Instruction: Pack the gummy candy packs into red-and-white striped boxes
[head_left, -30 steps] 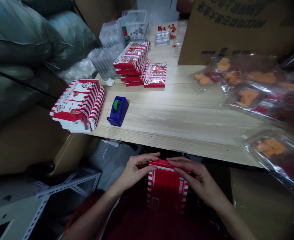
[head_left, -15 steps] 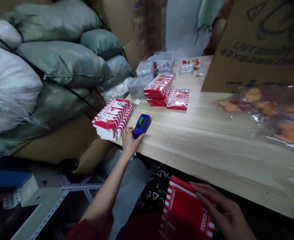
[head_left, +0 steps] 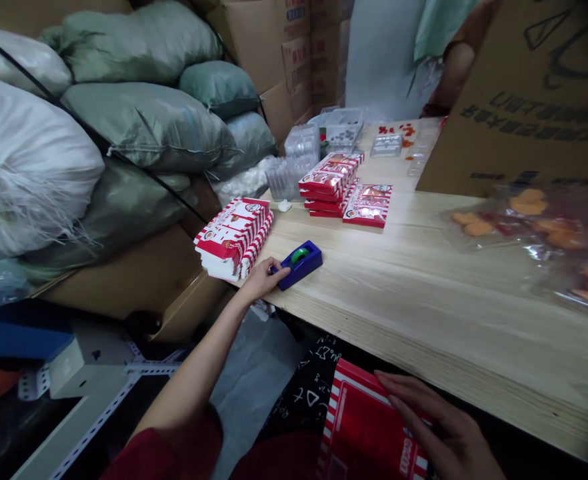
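Note:
My left hand point(head_left: 264, 279) reaches to the table's near edge, its thumb and fingers closed at the cutter end of a blue tape dispenser point(head_left: 307, 268). A roll of green tape point(head_left: 300, 255) sits in the dispenser. Whether a strip of tape is between the fingertips, I cannot make out. Down at my lap, my right hand point(head_left: 437, 413) grips a flat red box point(head_left: 369, 427) with striped red-and-white edges, tilted, its lower part cut off by the frame. Left of the dispenser lies a row of red-and-white printed cartons point(head_left: 235, 233).
Stacked striped boxes point(head_left: 330, 179) with clear windows stand behind the dispenser, one lying beside them. Clear plastic trays point(head_left: 294, 167) are at the back. Right are a large cardboard box point(head_left: 524, 120) and bagged orange pieces point(head_left: 529, 201). Sacks point(head_left: 149, 123) pile up left. Another person's arm point(head_left: 461, 60) shows behind.
My left hand has gone from spread around the dispenser's front to closed at its cutter end. The dispenser has turned, its back end swinging right. My right hand still holds the red box.

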Demonstrator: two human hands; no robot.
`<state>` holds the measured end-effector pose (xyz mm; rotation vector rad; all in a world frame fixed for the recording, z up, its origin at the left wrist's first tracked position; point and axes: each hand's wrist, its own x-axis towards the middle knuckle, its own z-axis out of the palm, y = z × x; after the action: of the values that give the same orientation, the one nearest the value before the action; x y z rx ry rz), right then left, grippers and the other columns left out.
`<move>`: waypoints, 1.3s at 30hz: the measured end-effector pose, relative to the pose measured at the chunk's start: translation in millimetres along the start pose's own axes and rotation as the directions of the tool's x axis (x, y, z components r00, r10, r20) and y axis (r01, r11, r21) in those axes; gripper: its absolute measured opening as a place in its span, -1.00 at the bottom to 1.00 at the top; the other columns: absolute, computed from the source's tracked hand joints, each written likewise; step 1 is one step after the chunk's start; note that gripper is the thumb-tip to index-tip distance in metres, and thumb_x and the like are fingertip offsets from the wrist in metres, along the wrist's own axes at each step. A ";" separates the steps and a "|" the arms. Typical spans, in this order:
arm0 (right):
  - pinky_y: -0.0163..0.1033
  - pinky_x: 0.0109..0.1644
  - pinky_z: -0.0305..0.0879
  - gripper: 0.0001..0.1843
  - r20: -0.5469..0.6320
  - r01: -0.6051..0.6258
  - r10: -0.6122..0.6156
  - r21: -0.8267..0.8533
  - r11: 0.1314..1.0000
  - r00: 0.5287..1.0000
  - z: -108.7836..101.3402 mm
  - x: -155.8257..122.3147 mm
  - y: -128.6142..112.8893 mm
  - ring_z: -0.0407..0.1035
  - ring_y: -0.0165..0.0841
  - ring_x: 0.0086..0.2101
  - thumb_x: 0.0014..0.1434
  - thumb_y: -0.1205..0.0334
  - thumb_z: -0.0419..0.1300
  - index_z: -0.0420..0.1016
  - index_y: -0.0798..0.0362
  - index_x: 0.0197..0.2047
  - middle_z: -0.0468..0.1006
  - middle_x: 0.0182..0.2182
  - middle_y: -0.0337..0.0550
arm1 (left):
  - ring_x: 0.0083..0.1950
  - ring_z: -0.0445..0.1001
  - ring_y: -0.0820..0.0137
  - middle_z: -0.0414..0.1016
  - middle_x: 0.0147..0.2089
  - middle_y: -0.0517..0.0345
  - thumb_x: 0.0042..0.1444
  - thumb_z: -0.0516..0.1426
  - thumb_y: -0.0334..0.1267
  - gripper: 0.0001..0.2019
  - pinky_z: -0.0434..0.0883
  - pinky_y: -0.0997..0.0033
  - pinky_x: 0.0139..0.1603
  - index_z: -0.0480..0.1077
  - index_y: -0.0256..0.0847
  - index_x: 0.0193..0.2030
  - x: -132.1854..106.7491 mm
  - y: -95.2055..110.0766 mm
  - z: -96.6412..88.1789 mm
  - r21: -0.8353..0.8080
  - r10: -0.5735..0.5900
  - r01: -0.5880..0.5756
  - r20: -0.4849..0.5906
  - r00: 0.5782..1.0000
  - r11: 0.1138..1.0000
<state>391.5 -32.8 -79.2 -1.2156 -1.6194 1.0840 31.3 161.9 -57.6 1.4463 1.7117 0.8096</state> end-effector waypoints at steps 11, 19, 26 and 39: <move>-0.04 0.04 0.62 -0.74 0.004 -0.010 0.010 -0.030 0.999 1.000 2.3 -7.5 -8.3 0.62 -0.07 0.00 0.32 0.08 0.22 0.73 -0.25 -0.02 0.71 0.01 -0.10 | 0.02 0.55 0.19 0.45 0.28 -0.24 -0.12 0.42 -0.07 -0.65 0.58 0.23 -0.19 0.49 -0.31 -0.39 -12.3 12.9 0.4 -0.496 -0.117 0.126 0.050 0.992 0.859; -0.11 0.02 0.63 -0.76 -0.019 -0.004 0.003 -0.054 0.999 1.000 8.3 -0.7 -6.3 0.64 -0.12 -0.03 0.32 0.11 0.23 0.72 -0.23 -0.03 0.72 -0.01 -0.13 | -0.01 0.58 0.17 0.54 0.16 -0.23 -0.20 0.42 -0.02 -0.60 0.56 0.12 0.00 0.44 -0.32 -0.50 -30.2 -24.7 19.3 -0.542 -0.098 0.006 -0.140 0.985 0.840; -0.04 0.13 0.55 -0.72 -0.192 0.009 -0.025 -0.088 0.996 0.981 16.2 -4.5 -20.2 0.58 -0.20 0.05 0.37 0.25 0.21 0.66 -0.24 0.04 0.68 0.04 -0.16 | -0.21 0.54 0.37 0.62 -0.24 0.10 0.07 0.35 -0.10 -0.75 0.47 0.38 -0.06 0.58 -0.27 -0.27 -82.2 -9.3 29.8 -0.400 -0.025 -0.100 -0.295 0.955 0.911; -0.08 0.08 0.56 -0.61 -0.325 0.005 -0.025 -0.060 0.998 0.945 53.9 -19.5 -29.9 0.56 -0.24 0.02 0.36 0.34 0.22 0.44 -0.16 0.21 0.62 0.06 -0.12 | -0.38 0.55 0.49 0.58 -0.41 0.28 0.16 0.35 -0.25 -0.08 0.51 0.51 -0.20 -0.03 -0.08 0.55 -216.1 80.3 130.0 -0.731 -0.190 0.206 0.106 0.976 0.651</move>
<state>336.5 -65.1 -68.8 -1.3400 -1.4085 0.7808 202.9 -37.5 -28.8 0.6785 1.2420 1.1799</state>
